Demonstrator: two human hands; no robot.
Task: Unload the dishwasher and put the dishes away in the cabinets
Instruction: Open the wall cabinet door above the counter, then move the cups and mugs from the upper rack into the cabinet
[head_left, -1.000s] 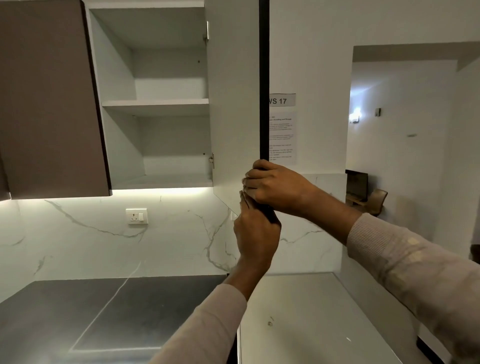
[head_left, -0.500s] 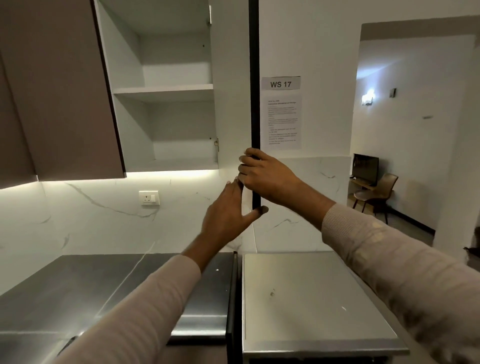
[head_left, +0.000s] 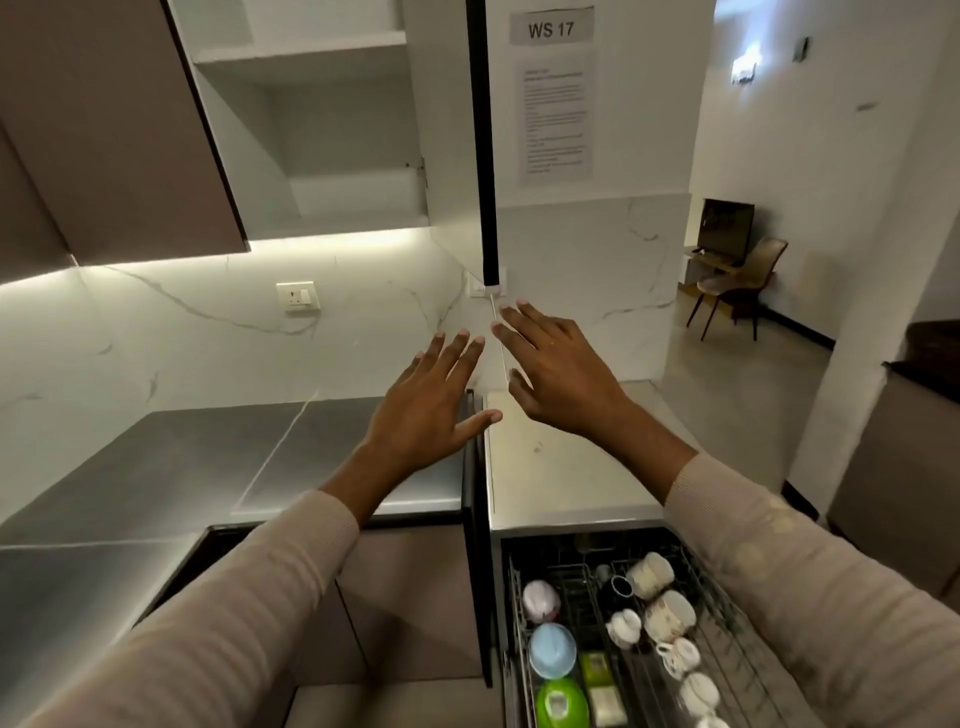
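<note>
Fingers are spread on left hand (head_left: 426, 410) and right hand (head_left: 558, 374), nothing gripped; door (head_left: 484, 156) is seen just above them; cups (head_left: 670, 616) are racked well below right hand.

At five o'clock your rack (head_left: 722, 640) holds three bowls (head_left: 553, 649) and at least five white cups (head_left: 670, 616). Two papers (head_left: 556, 119) hang at twelve o'clock.
</note>
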